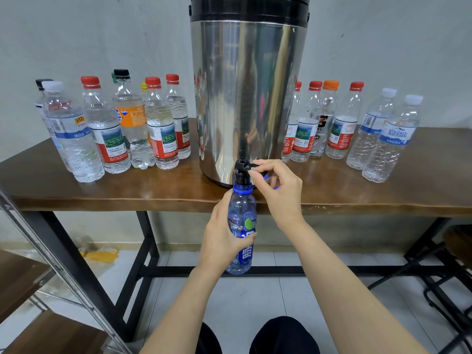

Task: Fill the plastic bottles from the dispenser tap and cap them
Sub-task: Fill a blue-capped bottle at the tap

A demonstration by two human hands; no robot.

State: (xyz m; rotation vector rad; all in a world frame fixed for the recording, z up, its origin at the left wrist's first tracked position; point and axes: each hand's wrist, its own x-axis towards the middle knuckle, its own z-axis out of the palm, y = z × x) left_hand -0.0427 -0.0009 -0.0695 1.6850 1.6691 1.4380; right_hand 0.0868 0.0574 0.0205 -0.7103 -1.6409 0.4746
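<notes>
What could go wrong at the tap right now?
1. The blue bottle hangs past the table edge, held only by the left hand; if its mouth drifts off the tap, water likely hits the floor.
2. The right hand pinches the tap lever; a late release could overflow the bottle.

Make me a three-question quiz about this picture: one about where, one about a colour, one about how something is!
1. Where is the blue bottle? A on the table; B under the tap; C on the floor.
2. What colour is the tap? A black; B red; C white.
3. The blue bottle's mouth is: A capped; B taped; C open.
Answers: B, the left hand holds it beneath the spout; A, the right hand pinches its black lever; C, no cap on its neck.
</notes>
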